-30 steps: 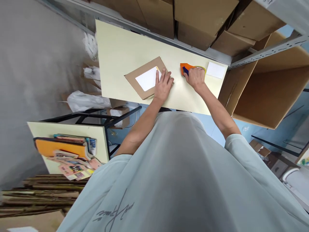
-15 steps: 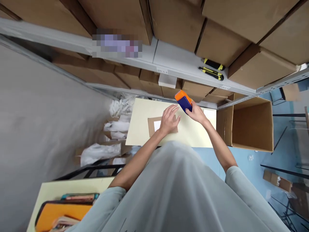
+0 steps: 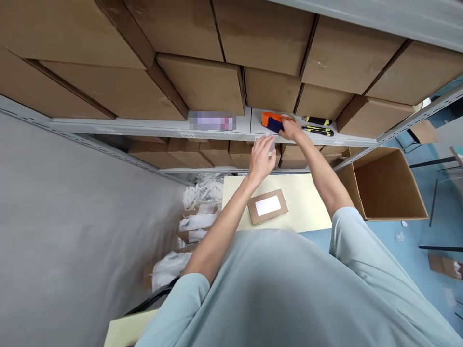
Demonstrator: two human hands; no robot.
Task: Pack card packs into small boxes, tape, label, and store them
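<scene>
many cartons [image 3: 273,89] line the shelf [image 3: 144,127]; right hand [image 3: 290,129] clasps orange dispenser [image 3: 271,122], left hand [image 3: 261,162] has thumb and fingers apart.

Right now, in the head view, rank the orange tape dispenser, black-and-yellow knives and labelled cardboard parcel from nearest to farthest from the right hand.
1. Orange tape dispenser: in the right hand, at the shelf.
2. Black-and-yellow knives: just right of the hand, on the shelf.
3. Labelled cardboard parcel: on the table below.
</scene>
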